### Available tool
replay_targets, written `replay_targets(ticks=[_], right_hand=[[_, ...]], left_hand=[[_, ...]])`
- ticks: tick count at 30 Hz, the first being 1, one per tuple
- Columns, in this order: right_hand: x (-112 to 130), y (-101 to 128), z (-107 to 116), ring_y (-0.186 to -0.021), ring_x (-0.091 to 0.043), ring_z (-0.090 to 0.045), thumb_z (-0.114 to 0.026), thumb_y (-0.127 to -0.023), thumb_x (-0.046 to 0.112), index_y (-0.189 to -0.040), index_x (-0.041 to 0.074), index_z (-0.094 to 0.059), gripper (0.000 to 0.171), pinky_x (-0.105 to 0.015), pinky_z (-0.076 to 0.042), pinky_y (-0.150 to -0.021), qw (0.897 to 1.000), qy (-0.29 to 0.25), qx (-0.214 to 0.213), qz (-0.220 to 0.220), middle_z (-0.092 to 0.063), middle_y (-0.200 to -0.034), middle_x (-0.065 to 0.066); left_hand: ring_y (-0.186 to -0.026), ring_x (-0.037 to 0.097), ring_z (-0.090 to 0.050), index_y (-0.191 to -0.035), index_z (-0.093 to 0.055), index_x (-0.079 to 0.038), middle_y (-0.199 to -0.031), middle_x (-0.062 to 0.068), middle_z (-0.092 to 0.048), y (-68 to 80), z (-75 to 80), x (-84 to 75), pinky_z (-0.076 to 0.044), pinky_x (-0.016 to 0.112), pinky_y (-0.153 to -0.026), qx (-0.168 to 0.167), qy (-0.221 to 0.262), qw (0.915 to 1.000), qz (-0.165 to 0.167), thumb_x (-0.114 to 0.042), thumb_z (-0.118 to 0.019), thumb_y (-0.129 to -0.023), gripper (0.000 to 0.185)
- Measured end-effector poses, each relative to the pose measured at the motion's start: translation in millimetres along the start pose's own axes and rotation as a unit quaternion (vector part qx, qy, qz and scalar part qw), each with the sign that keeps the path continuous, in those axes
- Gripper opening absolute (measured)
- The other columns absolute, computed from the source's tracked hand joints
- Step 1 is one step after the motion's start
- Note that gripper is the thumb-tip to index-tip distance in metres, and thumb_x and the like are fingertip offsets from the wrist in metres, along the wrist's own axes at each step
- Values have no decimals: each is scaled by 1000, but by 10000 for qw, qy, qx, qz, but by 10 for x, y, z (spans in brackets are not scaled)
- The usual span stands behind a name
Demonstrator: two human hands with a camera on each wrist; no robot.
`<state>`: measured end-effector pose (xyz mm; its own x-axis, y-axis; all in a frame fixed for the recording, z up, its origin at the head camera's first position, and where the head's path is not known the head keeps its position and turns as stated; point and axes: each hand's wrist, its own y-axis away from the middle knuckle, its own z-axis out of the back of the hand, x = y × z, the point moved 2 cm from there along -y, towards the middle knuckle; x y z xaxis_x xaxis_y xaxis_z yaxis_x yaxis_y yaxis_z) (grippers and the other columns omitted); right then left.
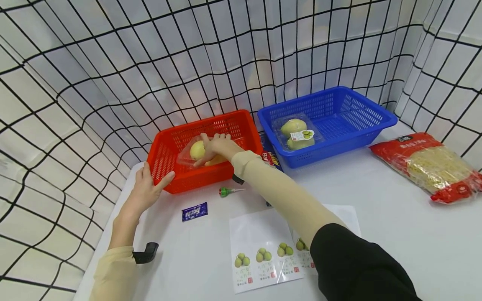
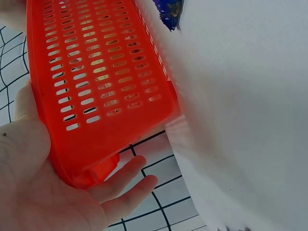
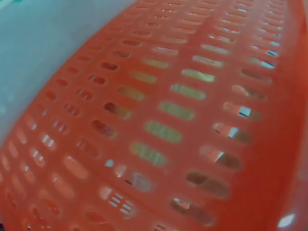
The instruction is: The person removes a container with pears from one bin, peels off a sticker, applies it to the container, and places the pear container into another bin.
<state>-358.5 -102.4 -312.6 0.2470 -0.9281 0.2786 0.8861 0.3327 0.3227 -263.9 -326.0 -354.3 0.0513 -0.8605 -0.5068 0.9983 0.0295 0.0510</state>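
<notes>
My right hand (image 1: 220,146) reaches into the red basket (image 1: 203,177) and grips a clear plastic pack of yellow fruit (image 1: 197,150), fingers bent over its top. The hand covers part of the pack. At the basket's front left corner is my left hand (image 1: 144,192), thumb spread along the front wall. The left wrist view shows its fingers (image 2: 126,175) fairly straight beside the corner of the slotted red wall (image 2: 96,62). Through the slots in the right wrist view, yellow fruit (image 3: 176,110) shows; the right hand's grip is mostly hidden there.
A blue basket (image 1: 324,152) holds another pack of fruit (image 1: 299,136) with a label. Between the baskets lies a dark blue and red packet (image 1: 271,159). In front are a green lollipop (image 1: 225,192), a purple wrapped bar (image 1: 194,212) and printed sheets (image 1: 263,225). A red bag (image 1: 433,167) lies at right.
</notes>
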Motion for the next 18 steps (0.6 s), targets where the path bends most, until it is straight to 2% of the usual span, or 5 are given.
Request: replay_targets(ticks=[4, 8, 13, 18], right_hand=[[-41, -78, -17, -161, -39, -12, -65, -90, 63, -165, 32, 3, 106, -58, -12, -132, 9996, 5, -82, 252, -8, -173, -15], [-73, -149, -32, -157, -41, -18, -67, -90, 61, -163, 35, -5, 100, -61, -15, -130, 9981, -68, -371, 480, -16, -169, -17], [-117, -203, -58, -153, -41, -23, -70, -89, 59, -161, 33, -15, 94, -64, -21, -127, 9948, -165, -762, 656, -28, -164, -17], [-146, -216, -58, -153, -41, -22, -73, -86, 59, -161, 33, -14, 98, -65, -23, -125, 9916, -144, -1052, 742, -30, -162, -20]], left_hand=[[-139, 62, -29, -160, 19, 2, -164, 39, 2, 2, -7, 16, -39, 75, -108, -116, 2, 9999, -103, -70, -45, -98, 115], [-140, 63, -29, -159, 21, 2, -164, 39, 3, 6, 9, 12, -38, 76, -109, -114, -51, 9999, -71, -71, -45, -98, 116], [-140, 63, -29, -158, 21, 3, -164, 39, 4, 7, 12, 6, -36, 76, -110, -96, -45, 9999, -41, -70, -45, -98, 116], [-141, 62, -27, -158, 22, 2, -164, 38, 5, 7, 0, 3, -34, 76, -111, -66, -18, 10000, -46, -71, -45, -98, 117]])
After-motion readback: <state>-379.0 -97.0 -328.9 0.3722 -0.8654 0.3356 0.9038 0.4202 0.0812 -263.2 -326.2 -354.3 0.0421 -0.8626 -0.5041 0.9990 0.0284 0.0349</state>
